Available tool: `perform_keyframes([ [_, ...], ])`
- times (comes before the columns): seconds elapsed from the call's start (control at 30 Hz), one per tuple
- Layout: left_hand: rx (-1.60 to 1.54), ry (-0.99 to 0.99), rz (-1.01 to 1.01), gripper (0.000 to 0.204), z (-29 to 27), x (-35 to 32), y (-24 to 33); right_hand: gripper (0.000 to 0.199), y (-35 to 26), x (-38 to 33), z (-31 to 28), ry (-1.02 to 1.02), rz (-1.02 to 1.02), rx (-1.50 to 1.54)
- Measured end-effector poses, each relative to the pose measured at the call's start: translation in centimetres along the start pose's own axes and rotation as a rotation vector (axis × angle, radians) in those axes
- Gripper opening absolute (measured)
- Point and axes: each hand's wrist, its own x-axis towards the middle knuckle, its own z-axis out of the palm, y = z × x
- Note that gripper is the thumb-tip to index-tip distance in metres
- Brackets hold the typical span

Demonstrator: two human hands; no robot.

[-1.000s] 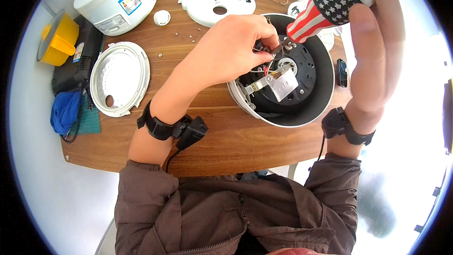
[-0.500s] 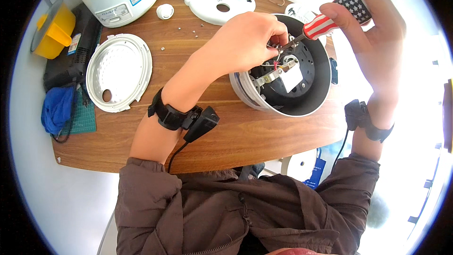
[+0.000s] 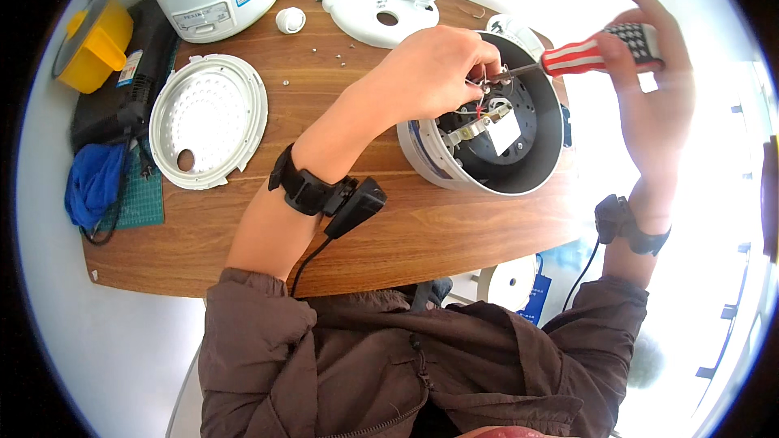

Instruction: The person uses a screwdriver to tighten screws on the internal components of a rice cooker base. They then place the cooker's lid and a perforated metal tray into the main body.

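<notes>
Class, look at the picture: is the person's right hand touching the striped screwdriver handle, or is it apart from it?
Touching. The head view shows the right hand wrapped around the end of the red-and-white striped screwdriver, fingers pressed on its handle with no gap.

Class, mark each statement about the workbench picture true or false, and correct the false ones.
1. The right hand holds a screwdriver with a red-and-white striped handle. True.
2. The left hand rests flat on the perforated lid. False: it pinches wires at the rim of the open cooker base.
3. A yellow container sits at the table's far left. True.
4. The blue cloth lies inside the cooker base. False: it lies at the left edge of the table.
</notes>
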Motion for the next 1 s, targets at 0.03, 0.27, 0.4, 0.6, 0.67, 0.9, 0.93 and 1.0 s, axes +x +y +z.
perform_keyframes([
  [0.03, -0.021, 0.000, -0.010, 0.020, 0.0, 0.0, 0.0, 0.043, 0.3, -0.3, -0.4, 0.003, -0.007, -0.031],
  [0.27, 0.004, 0.003, 0.001, 0.015, -0.2, -0.2, 0.2, 0.044, 3.4, -2.3, -1.1, 0.174, 0.107, 0.042],
  [0.4, 0.080, 0.036, 0.103, 0.013, 0.1, -0.3, 0.2, 0.041, 4.9, -4.6, 0.6, 0.460, 0.390, 0.151],
  [0.6, 0.277, 0.024, 0.182, 0.010, 0.0, -0.4, 1.0, 0.040, 5.9, -5.2, 4.4, 0.784, 0.474, 0.466],
  [0.67, 0.325, 0.030, 0.189, 0.009, -0.1, -0.4, 1.3, 0.037, 6.3, -4.7, 4.9, 0.851, 0.435, 0.540],
  [0.9, 0.431, 0.030, 0.189, 0.010, 0.2, -0.5, 2.1, 0.038, 5.8, -4.2, 5.8, 0.939, 0.544, 0.504],
  [0.93, 0.441, 0.032, 0.198, 0.010, 0.3, -0.5, 2.2, 0.039, 5.9, -4.3, 6.0, 0.950, 0.548, 0.525],
  [1.0, 0.440, 0.042, 0.195, 0.011, 0.5, -0.4, 2.4, 0.039, 6.9, -5.1, 6.5, 0.972, 0.541, 0.564],
])
